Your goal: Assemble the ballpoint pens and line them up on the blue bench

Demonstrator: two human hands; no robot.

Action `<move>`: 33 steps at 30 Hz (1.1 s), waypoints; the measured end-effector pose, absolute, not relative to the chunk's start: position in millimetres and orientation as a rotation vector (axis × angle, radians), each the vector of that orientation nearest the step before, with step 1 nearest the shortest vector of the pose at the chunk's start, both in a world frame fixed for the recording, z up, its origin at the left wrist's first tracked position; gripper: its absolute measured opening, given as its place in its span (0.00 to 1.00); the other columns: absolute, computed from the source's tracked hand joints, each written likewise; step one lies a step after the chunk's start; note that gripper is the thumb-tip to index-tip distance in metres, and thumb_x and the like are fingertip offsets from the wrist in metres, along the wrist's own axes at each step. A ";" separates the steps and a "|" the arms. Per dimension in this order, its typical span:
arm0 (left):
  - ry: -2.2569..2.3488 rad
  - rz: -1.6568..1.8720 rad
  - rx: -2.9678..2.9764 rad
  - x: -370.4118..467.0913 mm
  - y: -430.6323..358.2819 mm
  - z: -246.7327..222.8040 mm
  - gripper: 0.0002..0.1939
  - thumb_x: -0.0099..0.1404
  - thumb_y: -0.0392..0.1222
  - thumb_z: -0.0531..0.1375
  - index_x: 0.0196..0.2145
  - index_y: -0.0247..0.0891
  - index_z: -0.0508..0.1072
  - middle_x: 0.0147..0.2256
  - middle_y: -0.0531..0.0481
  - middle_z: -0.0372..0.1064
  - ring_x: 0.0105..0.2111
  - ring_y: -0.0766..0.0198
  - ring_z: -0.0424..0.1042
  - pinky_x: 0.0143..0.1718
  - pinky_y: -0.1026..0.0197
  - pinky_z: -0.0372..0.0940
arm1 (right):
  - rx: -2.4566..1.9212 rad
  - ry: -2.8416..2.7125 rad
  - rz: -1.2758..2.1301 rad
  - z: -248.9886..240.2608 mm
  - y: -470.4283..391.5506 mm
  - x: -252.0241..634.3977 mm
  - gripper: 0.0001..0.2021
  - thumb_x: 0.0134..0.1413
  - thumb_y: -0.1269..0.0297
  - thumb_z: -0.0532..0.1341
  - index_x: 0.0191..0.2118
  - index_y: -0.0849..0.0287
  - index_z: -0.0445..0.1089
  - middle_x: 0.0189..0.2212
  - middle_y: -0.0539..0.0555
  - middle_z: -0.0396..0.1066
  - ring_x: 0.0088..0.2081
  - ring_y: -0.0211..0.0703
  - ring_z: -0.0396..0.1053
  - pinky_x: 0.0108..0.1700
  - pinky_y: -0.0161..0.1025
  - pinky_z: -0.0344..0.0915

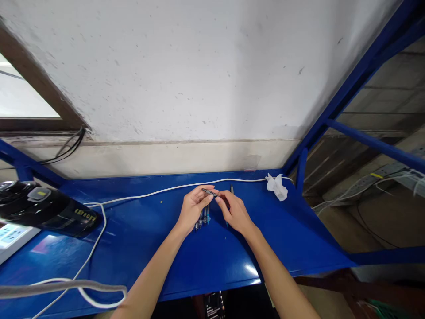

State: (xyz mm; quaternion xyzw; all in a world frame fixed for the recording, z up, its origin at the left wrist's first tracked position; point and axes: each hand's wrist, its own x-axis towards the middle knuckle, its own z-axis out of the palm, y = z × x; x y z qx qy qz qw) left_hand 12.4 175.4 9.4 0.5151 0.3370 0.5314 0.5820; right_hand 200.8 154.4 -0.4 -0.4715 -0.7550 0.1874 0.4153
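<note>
Between my two hands, above the blue tabletop, is a dark slim pen (210, 192). The fingers of my left hand (195, 204) are closed on its left end, and my right hand (234, 210) pinches the right end. Several pens (203, 218) lie side by side on the table under my left hand, their upper parts hidden by it. Another pen (232, 189) rests behind my right hand, which covers its middle.
A white cable (159, 190) runs along the back of the blue table (206, 261). Crumpled white tissue (276, 187) lies at the back right. At left are a black bottle (56, 212) and a white power strip (15, 241). Blue frame bars (302, 168) rise at the right.
</note>
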 end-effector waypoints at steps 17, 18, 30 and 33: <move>0.771 1.259 1.193 12.8 174.5 10.0 0.17 0.67 0.47 0.72 0.51 0.41 0.80 0.48 0.41 0.82 0.49 0.51 0.80 0.55 0.52 0.69 | -1.183 -1.847 0.529 -1.3 155.2 198.5 0.11 0.76 0.53 0.56 0.44 0.53 0.71 0.32 0.50 0.75 0.30 0.44 0.71 0.37 0.38 0.65; 0.775 1.262 1.186 12.7 174.6 10.0 0.17 0.66 0.48 0.72 0.51 0.41 0.80 0.48 0.41 0.83 0.49 0.51 0.80 0.55 0.52 0.69 | -1.182 -1.846 0.529 -1.3 155.3 198.5 0.11 0.76 0.53 0.56 0.44 0.53 0.71 0.31 0.50 0.74 0.30 0.44 0.71 0.37 0.38 0.65; 0.779 1.270 1.162 12.2 176.0 7.8 0.17 0.66 0.47 0.72 0.51 0.41 0.79 0.48 0.41 0.82 0.48 0.52 0.80 0.55 0.52 0.69 | -1.151 -1.795 0.601 2.1 155.0 197.0 0.14 0.76 0.54 0.55 0.38 0.53 0.71 0.27 0.47 0.71 0.27 0.41 0.68 0.34 0.36 0.63; 0.783 1.286 1.149 12.1 176.4 8.0 0.17 0.66 0.48 0.72 0.50 0.41 0.80 0.47 0.41 0.82 0.49 0.51 0.80 0.55 0.52 0.69 | -1.153 -1.749 0.595 3.5 154.9 196.0 0.12 0.72 0.52 0.61 0.42 0.54 0.73 0.29 0.48 0.72 0.28 0.41 0.67 0.32 0.36 0.63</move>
